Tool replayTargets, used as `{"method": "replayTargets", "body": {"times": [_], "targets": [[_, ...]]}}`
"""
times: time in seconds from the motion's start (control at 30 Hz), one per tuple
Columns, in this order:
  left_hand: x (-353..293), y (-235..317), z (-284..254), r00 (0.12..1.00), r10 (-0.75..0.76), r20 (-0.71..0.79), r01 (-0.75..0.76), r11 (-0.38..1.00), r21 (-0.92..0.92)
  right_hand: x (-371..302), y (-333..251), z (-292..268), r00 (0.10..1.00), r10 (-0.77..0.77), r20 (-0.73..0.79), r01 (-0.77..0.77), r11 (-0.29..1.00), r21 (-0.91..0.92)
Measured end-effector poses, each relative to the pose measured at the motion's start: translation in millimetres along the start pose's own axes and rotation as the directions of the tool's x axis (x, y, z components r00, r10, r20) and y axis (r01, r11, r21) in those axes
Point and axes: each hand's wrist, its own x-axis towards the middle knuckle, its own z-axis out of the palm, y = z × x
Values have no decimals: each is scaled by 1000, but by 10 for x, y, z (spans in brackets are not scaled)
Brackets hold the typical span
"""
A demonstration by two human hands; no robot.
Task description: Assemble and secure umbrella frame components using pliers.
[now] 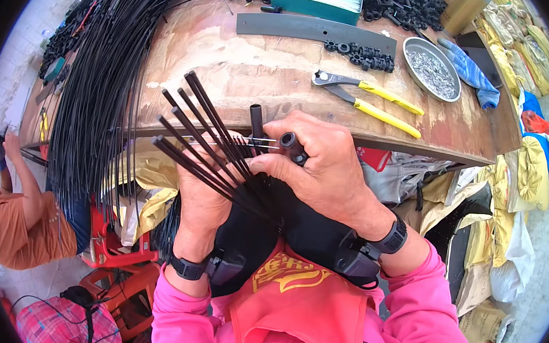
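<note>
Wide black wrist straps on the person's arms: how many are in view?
2: one wide black wrist strap around the wrist of the left hand, another around that of the right hand.

Rods (pixel 233 159): all black
Cutter (pixel 366 108): yellow on the handles, dark grey on the head
Bench (pixel 232 57): brown like wood, with paler patches
Box (pixel 315 7): dark green
Towel (pixel 471 72): blue, with lighter stripes
Apron (pixel 313 322): red, with a yellow print
Sleeves (pixel 423 299): bright pink
</note>
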Motion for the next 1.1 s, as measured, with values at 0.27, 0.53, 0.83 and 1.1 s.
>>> {"method": "replayTargets", "body": {"times": [0.27,0.53,0.83,1.1], "targets": [[41,52,73,990,-18,142,28,997,-66,24,-63,-23,994,105,-32,-101,989,109],[80,21,43,976,-28,216,51,994,-98,6,-1,-74,984,174,49,-180,970,167],[60,-162,-79,984,-144,109,163,967,-195,29,94,-17,979,170,110,-199,908,368],[144,-333,-114,962,-249,108,267,940,-212,73,21,-78,955,215,206,-282,875,393]]}}
